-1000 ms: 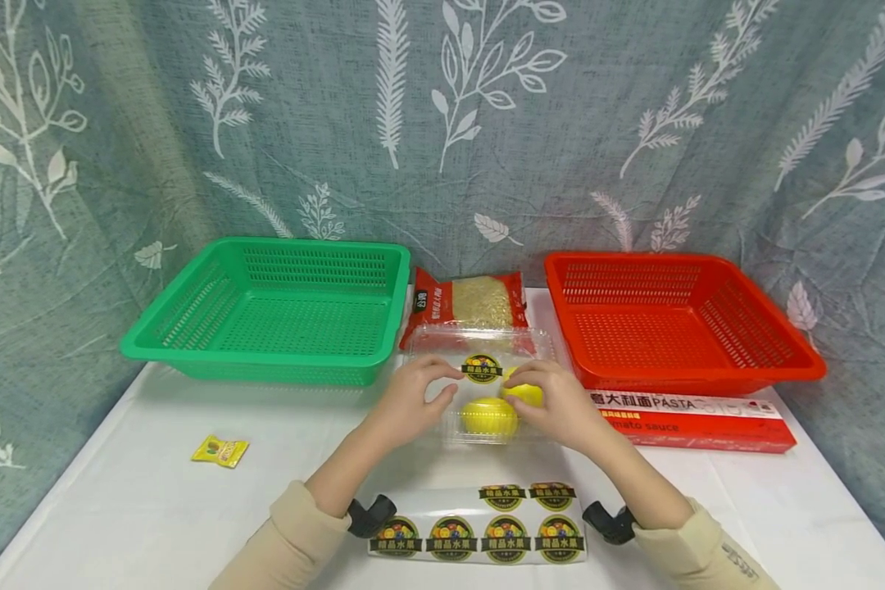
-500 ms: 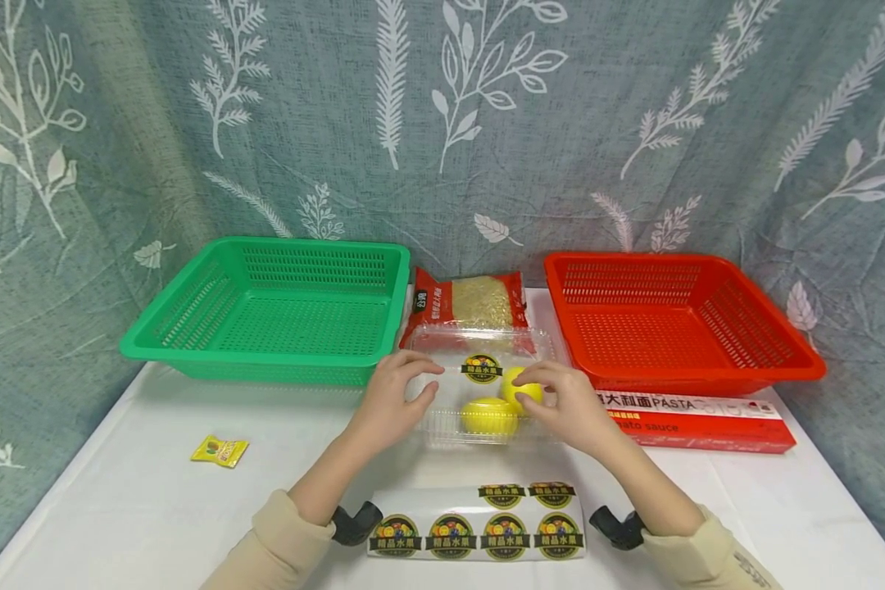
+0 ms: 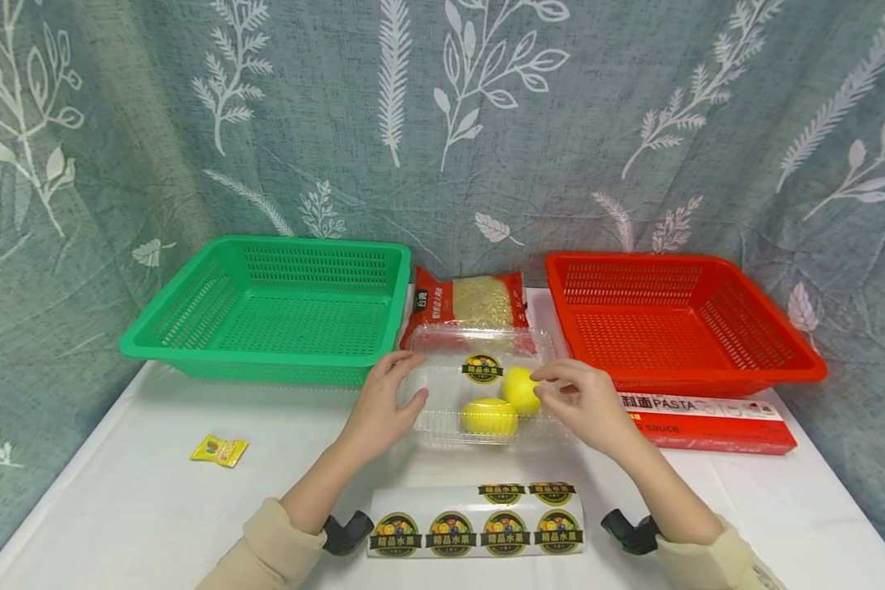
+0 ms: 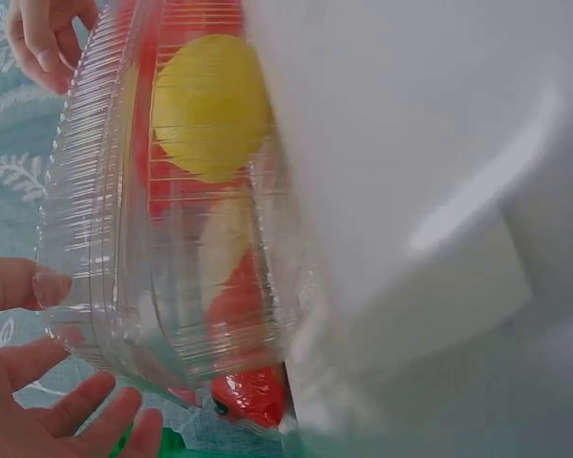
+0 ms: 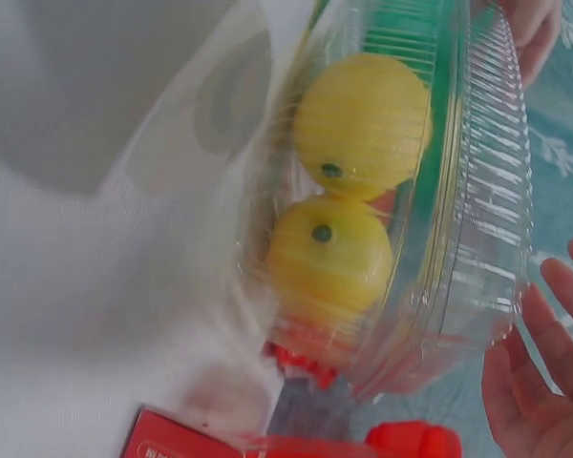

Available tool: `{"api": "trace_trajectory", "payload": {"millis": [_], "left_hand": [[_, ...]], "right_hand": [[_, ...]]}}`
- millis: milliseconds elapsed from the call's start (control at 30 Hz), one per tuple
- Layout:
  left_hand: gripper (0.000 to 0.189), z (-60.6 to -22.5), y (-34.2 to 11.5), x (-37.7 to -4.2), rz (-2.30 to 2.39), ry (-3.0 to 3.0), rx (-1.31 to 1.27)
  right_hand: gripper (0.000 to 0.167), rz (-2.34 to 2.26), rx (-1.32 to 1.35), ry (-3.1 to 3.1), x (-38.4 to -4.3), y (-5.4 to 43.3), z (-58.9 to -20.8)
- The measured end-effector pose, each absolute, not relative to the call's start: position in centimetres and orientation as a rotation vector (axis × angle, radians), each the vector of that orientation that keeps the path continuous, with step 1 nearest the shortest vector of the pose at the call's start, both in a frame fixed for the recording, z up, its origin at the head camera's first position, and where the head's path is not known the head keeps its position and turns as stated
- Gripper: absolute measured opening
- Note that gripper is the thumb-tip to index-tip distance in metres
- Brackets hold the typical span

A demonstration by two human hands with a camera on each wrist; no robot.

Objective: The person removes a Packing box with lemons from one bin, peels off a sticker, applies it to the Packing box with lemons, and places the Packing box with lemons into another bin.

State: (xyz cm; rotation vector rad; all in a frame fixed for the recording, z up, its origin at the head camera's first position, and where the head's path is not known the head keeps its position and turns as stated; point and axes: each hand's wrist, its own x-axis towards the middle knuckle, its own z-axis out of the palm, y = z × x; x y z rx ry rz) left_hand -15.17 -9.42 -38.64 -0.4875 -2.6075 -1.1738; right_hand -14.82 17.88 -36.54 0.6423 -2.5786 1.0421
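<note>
Clear box (image 3: 437,392) sits on the table (image 3: 133,508) between your left hand (image 3: 382,400) and right hand (image 3: 588,403), its label (image 3: 483,369) face up, probably for easy reading. Your fingers are apart and loose on both sides, gripping nothing; whether a fingertip touches the edge is unclear. The walls likely keep the two yellow fruits (image 3: 490,416) from rolling. Your right wrist view shows their dark spots (image 5: 331,171), which the head view misses.

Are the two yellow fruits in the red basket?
No, both yellow fruits sit inside the clear plastic box with the round sticker on top.
</note>
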Motion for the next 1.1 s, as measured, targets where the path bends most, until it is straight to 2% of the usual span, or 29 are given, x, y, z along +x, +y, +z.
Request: {"api": "trace_trajectory", "payload": {"millis": [367,1100], "left_hand": [[0.056,-39.1,-9.9,-15.1,-1.196,-2.681,-0.471],[0.064,-40.5,-9.7,-16.0,-1.493,-2.684,-0.465]], "right_hand": [[0.015,1.036,0.587,-2.547,-14.3,19.7,-37.0],[0.022,1.120,0.388,-2.572,-13.0,23.2,-37.1]]}}
